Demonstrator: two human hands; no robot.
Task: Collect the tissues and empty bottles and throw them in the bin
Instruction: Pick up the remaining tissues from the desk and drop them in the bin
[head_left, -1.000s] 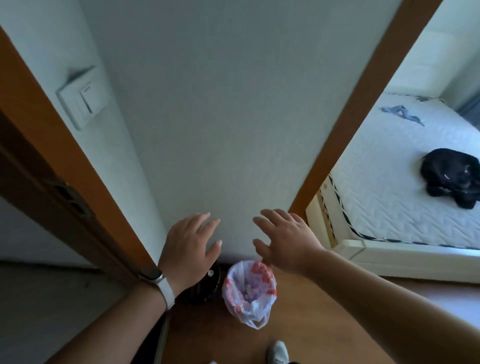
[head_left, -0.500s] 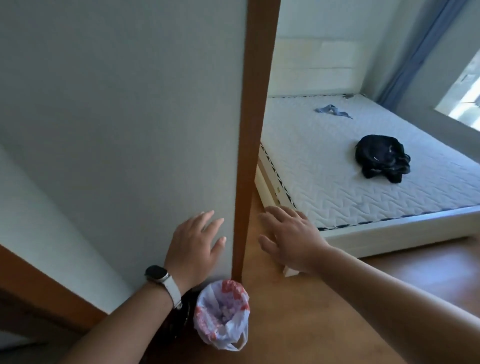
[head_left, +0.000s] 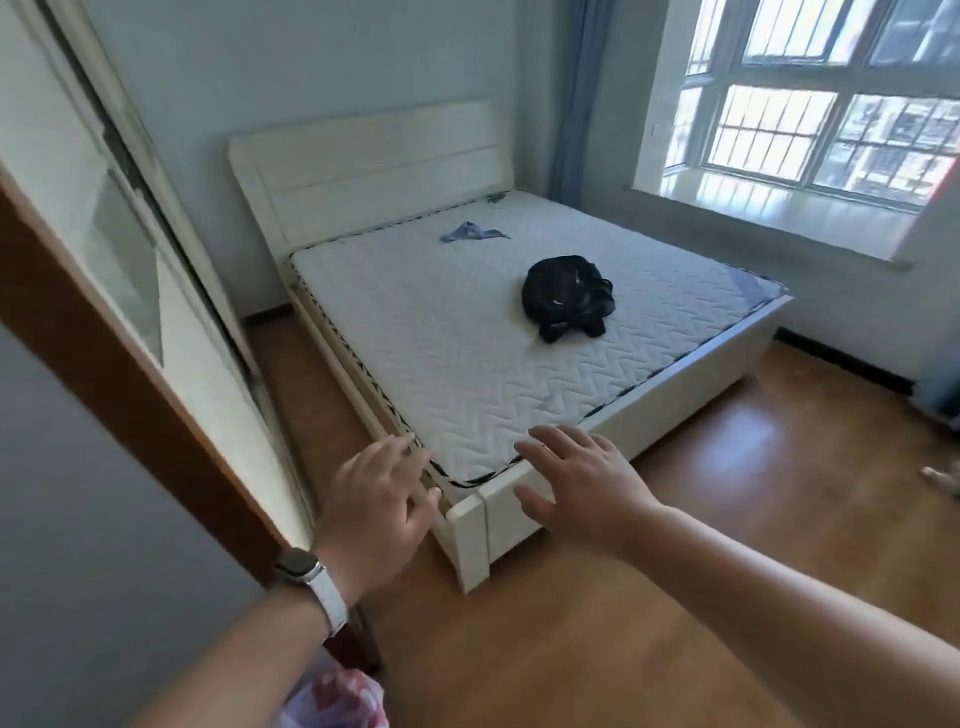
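My left hand (head_left: 379, 514), with a watch on its wrist, and my right hand (head_left: 582, 483) are both held out in front of me, fingers spread and empty, over the near corner of the bed. The bin's red-and-white plastic bag (head_left: 337, 699) shows at the bottom edge, below my left forearm, beside the brown door frame (head_left: 119, 374). No tissues or bottles are clearly visible; a small pale object (head_left: 943, 475) lies on the floor at the far right, too cut off to identify.
A white bed (head_left: 467, 525) with a bare quilted mattress fills the middle. On it lie a black bundle of clothing (head_left: 566, 296) and a blue cloth (head_left: 470, 232). A wardrobe with mirrored doors (head_left: 135, 260) stands left. Wooden floor (head_left: 727, 519) spreads right, under a barred window (head_left: 810, 93).
My view has swung right from the wall and bin into the bedroom. The bin bag has slid to the bottom edge. Both hands stay spread and empty.
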